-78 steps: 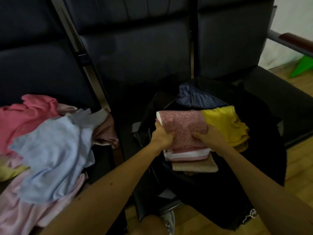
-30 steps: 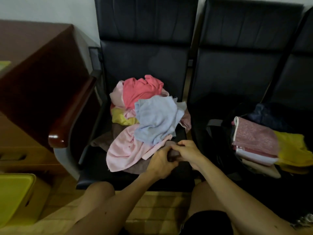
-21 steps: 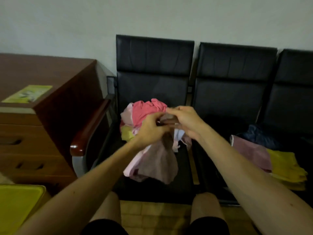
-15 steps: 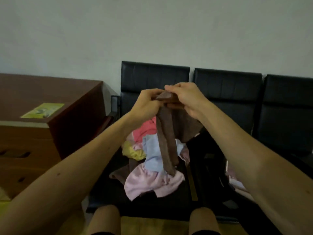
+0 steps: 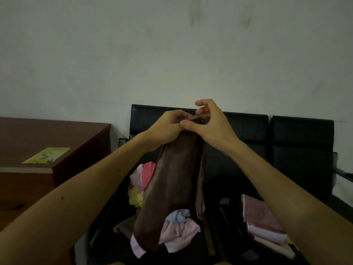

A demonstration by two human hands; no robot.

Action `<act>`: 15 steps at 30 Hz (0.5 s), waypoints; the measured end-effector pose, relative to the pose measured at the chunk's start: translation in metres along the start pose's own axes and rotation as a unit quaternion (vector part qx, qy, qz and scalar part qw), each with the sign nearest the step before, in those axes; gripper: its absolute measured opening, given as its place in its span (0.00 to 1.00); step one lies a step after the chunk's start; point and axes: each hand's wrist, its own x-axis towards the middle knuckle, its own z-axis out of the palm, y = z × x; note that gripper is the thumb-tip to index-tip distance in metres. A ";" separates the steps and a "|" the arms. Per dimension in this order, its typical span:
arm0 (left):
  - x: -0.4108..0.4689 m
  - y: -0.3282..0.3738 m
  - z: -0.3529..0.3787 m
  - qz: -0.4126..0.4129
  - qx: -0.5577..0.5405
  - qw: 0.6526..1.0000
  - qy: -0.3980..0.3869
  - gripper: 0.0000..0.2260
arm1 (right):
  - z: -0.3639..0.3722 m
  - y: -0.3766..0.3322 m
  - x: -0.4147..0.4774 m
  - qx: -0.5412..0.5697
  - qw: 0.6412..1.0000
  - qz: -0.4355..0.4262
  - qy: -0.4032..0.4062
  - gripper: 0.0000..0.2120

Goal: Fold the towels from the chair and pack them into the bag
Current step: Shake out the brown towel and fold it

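A brown towel (image 5: 172, 184) hangs lengthwise in front of me, lifted high above the chair. My left hand (image 5: 166, 129) grips its top edge. My right hand (image 5: 212, 123) pinches the same edge right beside it, with some fingers spread. Behind and below the towel, a loose heap of pink, yellow and light blue towels (image 5: 177, 228) lies on the black chair seat (image 5: 118, 245). At the lower right, folded pink and white towels (image 5: 261, 219) sit stacked in the dark bag (image 5: 231, 226) on the neighbouring seat.
A brown wooden desk (image 5: 47, 142) with a yellow-green leaflet (image 5: 46, 154) stands to the left of the chairs. Black chair backs (image 5: 286, 150) line the pale wall. A metal armrest (image 5: 343, 175) shows at the far right.
Both hands have raised the brown towel higher off the heap, and it now hangs longer and straighter. My view has tilted up toward the wall.
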 end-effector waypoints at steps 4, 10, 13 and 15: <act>-0.007 0.004 0.004 -0.028 -0.031 0.999 -0.026 0.10 | -0.007 0.002 0.000 -0.069 0.997 -0.015 -0.020 0.13; -0.022 -0.001 0.006 -0.049 -0.068 0.995 -0.056 0.15 | -0.012 0.003 -0.005 -0.095 0.994 -0.054 0.019 0.15; -0.034 -0.017 0.004 -0.069 -0.057 0.993 -0.072 0.15 | -0.016 0.007 -0.005 -0.076 0.994 -0.048 0.056 0.16; -0.042 -0.030 0.001 -0.073 -0.023 0.994 -0.075 0.13 | -0.019 0.013 -0.008 -0.067 0.993 -0.052 0.076 0.16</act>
